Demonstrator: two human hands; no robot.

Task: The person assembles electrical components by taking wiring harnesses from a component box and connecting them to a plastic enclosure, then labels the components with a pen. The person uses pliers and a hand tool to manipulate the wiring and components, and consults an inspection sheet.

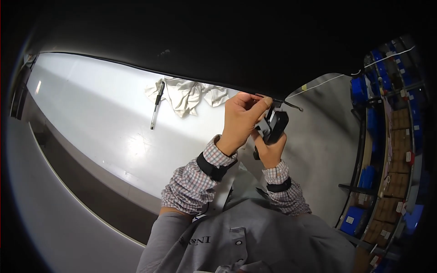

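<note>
A large black panel or sheet (182,41) fills the upper part of the head view, its lower edge running down to the right. At that edge my left hand (239,120) is closed in a pinch; what lies between thumb and fingers is too small to make out. Just below, my right hand (271,152) is wrapped round a black hand tool (276,125) with a grey metal part, its exact kind unclear. The tool's upper end reaches close to my left fingertips. A short thin dark strip or cord (293,106) sticks out to the right of them.
On the white table (114,118) lie a crumpled white cloth (184,95) and a black-and-clear pen (157,105). Shelves with brown boxes (395,157) and blue bins (354,219) stand at the right, beyond grey floor (325,136). A white cord (318,85) crosses the upper right.
</note>
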